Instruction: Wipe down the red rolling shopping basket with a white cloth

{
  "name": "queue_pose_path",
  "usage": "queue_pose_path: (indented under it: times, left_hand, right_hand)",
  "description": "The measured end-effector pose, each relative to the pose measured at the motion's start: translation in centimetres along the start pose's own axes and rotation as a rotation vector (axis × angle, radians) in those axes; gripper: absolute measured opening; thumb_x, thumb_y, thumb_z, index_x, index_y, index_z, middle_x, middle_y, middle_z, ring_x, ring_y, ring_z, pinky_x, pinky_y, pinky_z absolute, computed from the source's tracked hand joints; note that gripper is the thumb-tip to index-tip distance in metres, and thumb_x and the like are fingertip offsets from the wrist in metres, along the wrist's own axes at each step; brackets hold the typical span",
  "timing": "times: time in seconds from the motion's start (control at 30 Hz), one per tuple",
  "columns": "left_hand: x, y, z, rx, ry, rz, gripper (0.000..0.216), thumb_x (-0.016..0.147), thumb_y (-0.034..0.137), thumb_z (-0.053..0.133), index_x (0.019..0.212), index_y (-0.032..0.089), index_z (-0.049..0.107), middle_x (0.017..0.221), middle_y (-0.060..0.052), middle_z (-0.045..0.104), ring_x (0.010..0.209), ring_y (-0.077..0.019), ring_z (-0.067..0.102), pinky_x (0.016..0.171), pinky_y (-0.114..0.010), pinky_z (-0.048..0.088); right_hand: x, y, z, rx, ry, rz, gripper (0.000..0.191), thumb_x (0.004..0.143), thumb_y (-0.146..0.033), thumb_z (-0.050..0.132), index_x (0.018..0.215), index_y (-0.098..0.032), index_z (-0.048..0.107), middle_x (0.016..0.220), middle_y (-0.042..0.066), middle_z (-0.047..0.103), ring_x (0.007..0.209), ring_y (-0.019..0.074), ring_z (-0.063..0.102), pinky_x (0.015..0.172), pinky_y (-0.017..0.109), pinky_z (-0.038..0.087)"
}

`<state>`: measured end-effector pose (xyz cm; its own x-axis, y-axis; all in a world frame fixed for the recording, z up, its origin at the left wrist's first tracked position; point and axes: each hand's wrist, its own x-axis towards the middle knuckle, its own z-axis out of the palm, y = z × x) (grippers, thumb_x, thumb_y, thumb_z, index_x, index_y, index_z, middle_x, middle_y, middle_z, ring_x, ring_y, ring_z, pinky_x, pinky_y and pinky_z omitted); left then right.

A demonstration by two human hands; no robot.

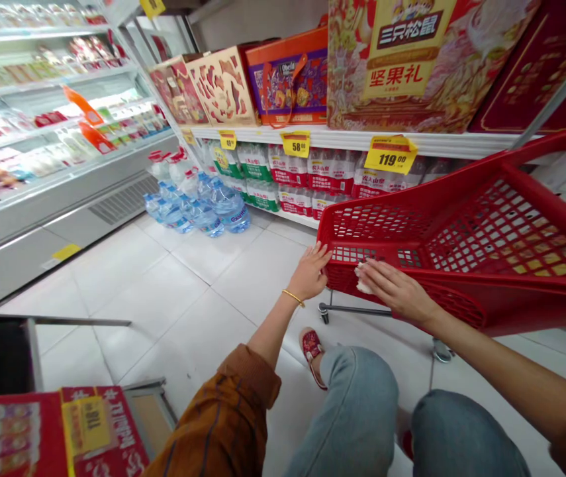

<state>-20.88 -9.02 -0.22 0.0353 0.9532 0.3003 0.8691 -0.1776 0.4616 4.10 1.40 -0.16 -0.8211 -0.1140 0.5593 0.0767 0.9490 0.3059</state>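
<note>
A red plastic shopping cart (pixel 521 295) with mesh walls stands on the right. My left hand (pixel 311 270), with a gold bracelet at the wrist, grips the front corner of its basket, fingers over the rim. My right hand (pixel 392 286) presses a crumpled white cloth (pixel 363 281) against the near side of the basket, just below the rim. Most of the cloth is hidden under the fingers, and I cannot tell whether it is fabric or tissue.
Gift boxes (pixel 290 86) line the shelf (pixel 352 136) behind the cart, above bottled-water packs (pixel 290 165). Large water bottles (pixel 213 205) stand on the floor. A refrigerated case (pixel 89 192) runs along the left. Red cartons (pixel 14 434) are at lower left. A cart caster (pixel 323 315) is near my foot.
</note>
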Motion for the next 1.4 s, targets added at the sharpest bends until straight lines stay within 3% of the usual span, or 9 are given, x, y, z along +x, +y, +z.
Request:
queue_pose_path:
  times: [0.27, 0.43, 0.6, 0.8, 1.03, 1.4]
  left_hand:
    - [-0.6, -2.4, 1.2, -0.225, 0.014, 0.112, 0.083, 0.062, 0.005, 0.041, 0.144, 0.017, 0.039, 0.153, -0.006, 0.035, 0.146, -0.0229, 0.021, 0.121, -0.050, 0.021]
    - [-0.9, -2.3, 1.5, -0.215, 0.029, 0.107, 0.083, 0.063, 0.004, 0.040, 0.145, 0.013, 0.035, 0.155, -0.011, 0.031, 0.146, -0.0231, 0.019, 0.121, -0.050, 0.022]
    - [-1.0, -1.4, 1.9, -0.104, 0.067, 0.076, 0.076, 0.066, 0.002, 0.039, 0.142, 0.009, 0.037, 0.149, -0.016, 0.040, 0.146, -0.0232, 0.022, 0.119, -0.051, 0.024]
    - [-0.8, -0.4, 1.9, 0.056, 0.102, 0.021, 0.064, 0.068, 0.000, 0.041, 0.131, 0.006, 0.048, 0.140, -0.021, 0.051, 0.142, -0.0269, 0.032, 0.116, -0.057, 0.026]
    - [-1.0, -0.8, 1.6, 0.118, 0.090, 0.033, 0.062, 0.066, -0.005, 0.040, 0.125, 0.010, 0.054, 0.136, -0.017, 0.056, 0.140, -0.0244, 0.036, 0.117, -0.056, 0.025]
    - [-1.0, -0.8, 1.2, 0.126, 0.057, -0.009, 0.074, 0.058, -0.006, 0.039, 0.129, 0.012, 0.052, 0.137, -0.014, 0.056, 0.140, -0.0243, 0.035, 0.117, -0.058, 0.023]
  right_hand:
    - [2.3, -1.6, 3.3, 0.000, 0.102, -0.018, 0.039, 0.090, -0.005, 0.048, 0.127, -0.010, 0.057, 0.123, 0.013, 0.064, 0.129, 0.0235, 0.048, 0.109, 0.041, 0.042]
    - [4.8, -2.9, 5.2, -0.019, 0.096, -0.049, 0.035, 0.090, -0.008, 0.048, 0.122, -0.008, 0.060, 0.121, 0.014, 0.065, 0.126, 0.0237, 0.050, 0.109, 0.042, 0.042]
    - [6.0, -3.4, 6.2, -0.012, 0.089, -0.039, 0.033, 0.090, -0.013, 0.051, 0.121, -0.012, 0.062, 0.118, 0.012, 0.066, 0.121, 0.0222, 0.054, 0.109, 0.044, 0.040]
    - [6.0, -3.2, 5.4, -0.118, 0.082, -0.071, 0.029, 0.090, -0.013, 0.049, 0.114, -0.009, 0.066, 0.114, 0.011, 0.068, 0.116, 0.0236, 0.057, 0.106, 0.042, 0.042]
    - [5.5, -2.8, 4.2, -0.052, 0.015, -0.006, 0.032, 0.091, -0.013, 0.048, 0.120, -0.012, 0.062, 0.124, 0.011, 0.064, 0.118, 0.0229, 0.057, 0.105, 0.043, 0.044]
    - [3.8, -1.7, 1.7, -0.104, 0.035, 0.029, 0.028, 0.093, -0.016, 0.046, 0.113, -0.014, 0.065, 0.116, 0.008, 0.067, 0.111, 0.0231, 0.060, 0.109, 0.050, 0.039]
